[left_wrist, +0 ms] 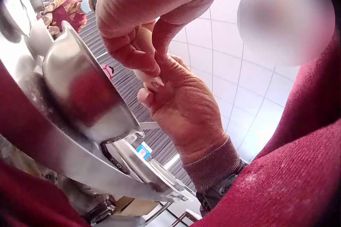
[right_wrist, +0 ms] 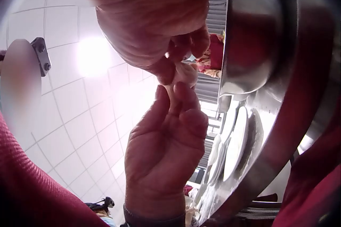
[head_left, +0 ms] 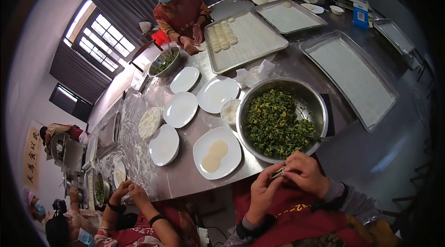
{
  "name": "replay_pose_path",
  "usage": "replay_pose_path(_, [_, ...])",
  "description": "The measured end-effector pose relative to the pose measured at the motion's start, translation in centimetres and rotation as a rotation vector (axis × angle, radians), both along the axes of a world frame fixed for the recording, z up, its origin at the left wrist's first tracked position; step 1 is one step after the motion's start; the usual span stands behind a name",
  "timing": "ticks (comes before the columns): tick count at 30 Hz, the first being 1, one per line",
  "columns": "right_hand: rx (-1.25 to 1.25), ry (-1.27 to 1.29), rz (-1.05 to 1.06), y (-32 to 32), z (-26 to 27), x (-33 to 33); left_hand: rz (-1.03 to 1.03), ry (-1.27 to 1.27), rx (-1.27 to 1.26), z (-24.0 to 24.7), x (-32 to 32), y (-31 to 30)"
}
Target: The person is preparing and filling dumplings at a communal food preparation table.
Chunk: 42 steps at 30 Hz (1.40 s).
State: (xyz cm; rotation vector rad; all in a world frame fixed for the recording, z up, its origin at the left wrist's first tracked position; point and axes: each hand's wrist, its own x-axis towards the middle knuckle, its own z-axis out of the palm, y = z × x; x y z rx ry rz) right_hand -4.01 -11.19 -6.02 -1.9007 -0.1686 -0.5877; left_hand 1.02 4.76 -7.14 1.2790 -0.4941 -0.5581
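Note:
Close to my apron, at the table's near edge, my left hand and right hand meet over a small folded dumpling. Fingers and thumbs of both hands pinch the pale dough wrapper along its edge. In the left wrist view the dumpling is partly hidden behind my left fingers. The right wrist view shows its pale dough between the fingertips of both hands. Just beyond them stands a large steel bowl of chopped green and yellow filling. Left of it, round dough wrappers overlap on a white plate.
More white plates, a small bowl of white powder and a floury dish stand leftward. A tray holding rows of dumplings lies farther back, near another person. Another tray is at right; people work at left.

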Motion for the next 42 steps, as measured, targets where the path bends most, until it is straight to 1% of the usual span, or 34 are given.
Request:
replay_pose_path(4, [0.033, 0.01, -0.021, 0.2, 0.3, 0.3, 0.02, 0.01, -0.052, -0.8, 0.1, -0.2])
replay_pose_path(6, [0.142, 0.115, -0.035, 0.3, 1.3, 0.3, -0.003, 0.037, -0.063, -1.4, 0.1, 0.0])
replay_pose_path(7, [0.196, 0.165, -0.037, 0.4, 1.6, 0.3, 0.029, 0.041, -0.063, -1.2, -0.2, -0.1])
replay_pose_path(9, [0.101, 0.07, -0.019, 0.2, -0.1, 0.3, 0.089, 0.034, -0.071, -0.3, -0.3, -0.6])
replay_pose_path(10, [0.053, 0.021, -0.012, 0.1, -0.5, 0.4, 0.087, 0.028, -0.092, -0.3, -0.2, -0.7])
replay_pose_path(12, [0.06, -0.004, -0.034, 0.0, -0.3, 0.3, 0.08, 0.025, -0.131, -0.4, -0.2, -0.8])
replay_pose_path(14, [0.07, -0.028, -0.077, 0.2, 0.0, 0.4, 0.133, 0.073, -0.098, -0.2, -0.3, -0.7])
replay_pose_path(15, [0.105, -0.018, -0.079, 0.4, -0.1, 0.4, 0.16, 0.094, -0.083, -0.2, -0.3, -0.7])
replay_pose_path(17, [0.173, -0.007, -0.085, 0.8, -0.1, 0.5, 0.124, 0.121, -0.069, -0.8, -0.3, -0.6])
replay_pose_path(20, [0.189, -0.022, -0.082, 0.9, -0.8, 0.6, 0.095, 0.138, -0.062, -0.6, -0.5, -0.7])
replay_pose_path(21, [0.156, -0.025, -0.085, 0.9, -0.7, 0.4, 0.094, 0.141, -0.062, -0.5, -0.6, -0.7])
replay_pose_path(23, [0.093, -0.033, -0.086, 0.8, -0.5, 0.3, 0.067, 0.055, -0.016, -0.5, -0.8, -0.6])
replay_pose_path(26, [0.035, 0.011, -0.02, 0.5, -0.5, 0.1, 0.06, -0.036, 0.01, -1.0, -0.6, -0.5])
replay_pose_path(30, [0.128, 0.064, -0.05, 0.6, -0.1, 0.2, 0.015, -0.042, 0.007, -1.4, -0.3, -0.4])
replay_pose_path(32, [0.194, 0.104, -0.059, 0.7, 0.5, 0.4, 0.094, -0.013, -0.034, -1.4, -0.8, -0.7])
replay_pose_path(33, [0.146, 0.06, -0.043, 0.6, 0.0, 0.5, 0.132, -0.001, -0.055, -1.3, -0.9, -0.9])
replay_pose_path(35, [0.049, -0.02, -0.015, 0.1, -1.0, 0.5, 0.124, 0.048, -0.104, -1.3, -0.8, -0.9])
replay_pose_path(36, [0.048, -0.027, -0.026, 0.1, -1.1, 0.4, 0.12, 0.075, -0.129, -1.3, -0.9, -0.9])
replay_pose_path(39, [0.052, -0.045, -0.043, 0.5, -0.8, 0.5, 0.144, 0.099, -0.096, -1.4, -0.6, -0.6])
replay_pose_path(42, [0.042, -0.042, -0.062, 0.5, -0.8, 0.4, 0.141, 0.063, 0.001, -1.6, -0.6, -0.4])
